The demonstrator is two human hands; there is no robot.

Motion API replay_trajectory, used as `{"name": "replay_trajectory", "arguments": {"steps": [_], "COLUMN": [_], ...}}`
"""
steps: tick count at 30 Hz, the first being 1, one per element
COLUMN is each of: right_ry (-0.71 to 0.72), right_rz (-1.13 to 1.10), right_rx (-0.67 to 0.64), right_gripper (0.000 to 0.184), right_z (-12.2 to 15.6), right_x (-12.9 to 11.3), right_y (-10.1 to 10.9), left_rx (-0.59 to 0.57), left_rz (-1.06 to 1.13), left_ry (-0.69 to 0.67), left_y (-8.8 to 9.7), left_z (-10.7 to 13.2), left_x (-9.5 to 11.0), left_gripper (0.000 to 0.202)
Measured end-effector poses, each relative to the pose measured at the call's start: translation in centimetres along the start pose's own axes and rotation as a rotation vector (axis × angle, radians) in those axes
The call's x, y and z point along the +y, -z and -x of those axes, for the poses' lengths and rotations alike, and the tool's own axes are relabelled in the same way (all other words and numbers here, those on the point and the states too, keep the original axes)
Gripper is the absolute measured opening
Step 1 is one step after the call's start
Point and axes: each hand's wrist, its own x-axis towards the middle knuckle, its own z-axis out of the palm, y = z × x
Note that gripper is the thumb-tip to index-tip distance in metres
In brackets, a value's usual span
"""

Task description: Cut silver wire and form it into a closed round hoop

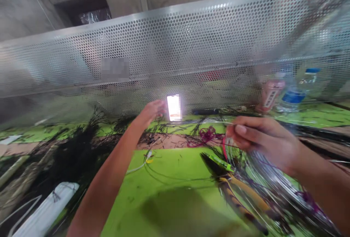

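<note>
My left hand [154, 112] reaches forward with fingers stretched out, right beside a brightly lit phone [172, 108] that leans against a perforated metal panel. Whether the fingertips touch the phone's edge I cannot tell. On the right, my right hand [262, 138] is closed, thumb against the fingers, pinching a thin pale wire [230, 123]. Below that hand lies a coil of clear, shiny wire [259, 171]. Pliers [232, 186] with orange and dark handles rest on the green mat [169, 178], jaws toward the panel. Purple thread [205, 136] lies tangled between the hands.
The perforated metal panel [164, 47] rises across the back. A pink bottle [272, 93] and a clear water bottle [294, 94] stand at right. Dark bristly strands [79, 156] heap at left, near a white bar-shaped object [49, 208]. A white cable [138, 167] lies on the mat.
</note>
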Motion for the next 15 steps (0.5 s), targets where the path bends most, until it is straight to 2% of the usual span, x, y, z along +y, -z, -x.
{"name": "replay_trajectory", "arguments": {"steps": [4, 7, 11, 15], "right_ry": [0.077, 0.136, 0.221, 0.276], "right_rz": [-0.092, -0.128, -0.151, -0.131], "right_rx": [-0.031, -0.003, 0.044, 0.067], "right_gripper": [0.028, 0.028, 0.026, 0.024], "right_z": [-0.3, -0.1, 0.5, 1.3], "right_x": [-0.6, -1.7, -3.3, -4.7], "right_y": [-0.1, 0.2, 1.2, 2.0], "left_rx": [-0.164, -0.213, -0.134, -0.095], "left_rz": [0.071, 0.081, 0.062, 0.064], "left_ry": [-0.094, -0.158, -0.27, -0.382], "left_y": [1.5, 1.3, 0.4, -0.1], "left_z": [7.3, 12.4, 16.8, 18.2], "left_x": [5.3, 7.5, 7.9, 7.7], "left_gripper": [0.041, 0.048, 0.041, 0.032]}}
